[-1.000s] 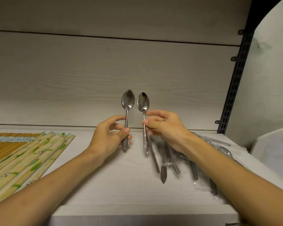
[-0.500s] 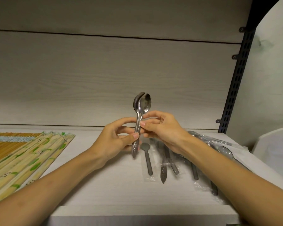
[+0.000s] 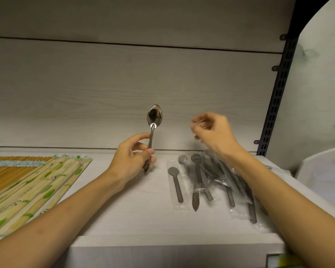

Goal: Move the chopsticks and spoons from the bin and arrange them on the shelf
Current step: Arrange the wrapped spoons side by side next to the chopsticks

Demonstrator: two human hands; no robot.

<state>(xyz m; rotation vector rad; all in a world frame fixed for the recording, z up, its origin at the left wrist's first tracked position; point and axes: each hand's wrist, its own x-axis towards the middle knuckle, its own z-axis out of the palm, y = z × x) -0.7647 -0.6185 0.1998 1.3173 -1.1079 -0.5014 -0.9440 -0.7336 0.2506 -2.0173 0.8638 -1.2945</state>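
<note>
My left hand (image 3: pixel 132 157) grips the handles of two steel spoons (image 3: pixel 154 117) stacked together, bowls pointing up, above the white shelf (image 3: pixel 143 213). My right hand (image 3: pixel 213 130) hovers to the right of them, fingers apart and blurred, holding nothing. Below it lies a heap of wrapped grey spoons (image 3: pixel 211 176) in clear plastic sleeves, one spoon (image 3: pixel 175 182) a little apart at its left. Packs of bamboo chopsticks (image 3: pixel 33 182) with green panda wrappers lie flat at the left of the shelf.
The shelf's pale wooden back wall (image 3: pixel 124 84) rises behind my hands. A black slotted upright (image 3: pixel 277 97) runs down the right side. A white bin (image 3: pixel 325 171) shows partly at the right edge. Bare shelf lies between chopsticks and spoons.
The two spoons, held apart one in each hand, were brought together and nested. My right hand let go and moved right; my left hand now holds both.
</note>
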